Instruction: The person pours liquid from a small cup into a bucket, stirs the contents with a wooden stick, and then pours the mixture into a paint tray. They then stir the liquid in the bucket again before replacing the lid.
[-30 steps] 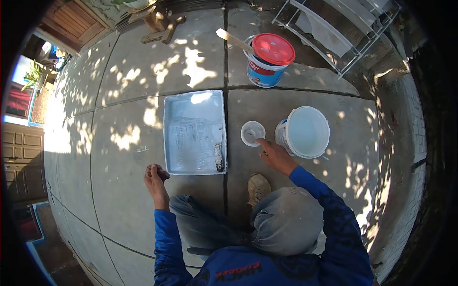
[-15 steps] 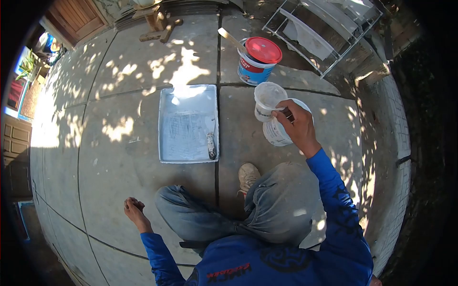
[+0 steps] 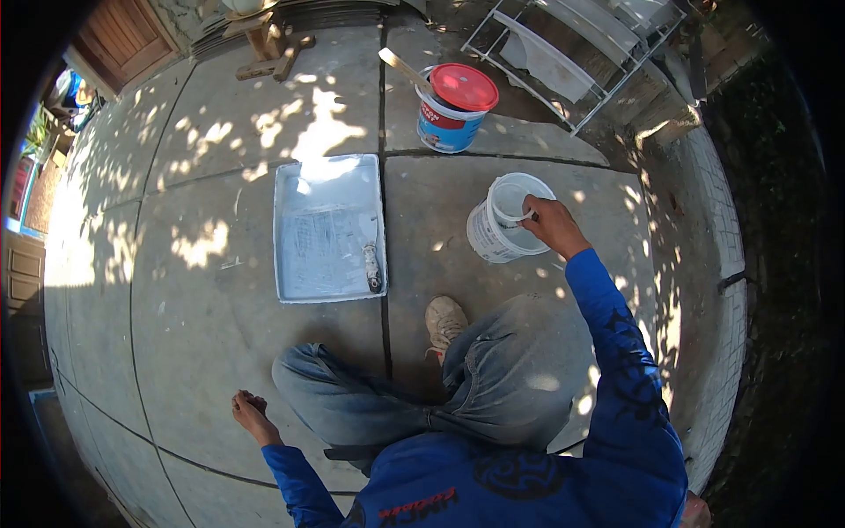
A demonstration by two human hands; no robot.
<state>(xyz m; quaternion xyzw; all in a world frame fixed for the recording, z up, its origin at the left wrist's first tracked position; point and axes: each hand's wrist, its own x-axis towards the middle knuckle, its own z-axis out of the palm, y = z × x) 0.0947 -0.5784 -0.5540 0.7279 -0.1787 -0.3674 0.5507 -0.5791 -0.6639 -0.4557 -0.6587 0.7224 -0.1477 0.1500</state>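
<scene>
My right hand (image 3: 552, 225) grips the rim of a small white plastic tub (image 3: 508, 209). That tub is down inside the mouth of a white bucket (image 3: 488, 236) on the concrete; how deep it sits and what the bucket holds, I cannot make out. To the left lies a paint tray (image 3: 304, 233) coated in pale paint, with a paint-smeared handled tool (image 3: 372, 267) resting along its right side. My left hand (image 3: 253, 417) hangs low beside my left knee, fingers curled in, with nothing seen in them.
A blue and red paint bucket (image 3: 447, 132) with a red lid (image 3: 464, 87) and a wooden stick (image 3: 403, 70) stands beyond the tray. Farther right is a white metal rack (image 3: 563, 70). A wooden stand (image 3: 268, 53) is at the back. My shoe (image 3: 446, 321) is near the white bucket.
My right hand has lowered the small tub from above the bucket's far left side into its mouth. The left hand stays low, fingers still curled. The whole view has shifted slightly.
</scene>
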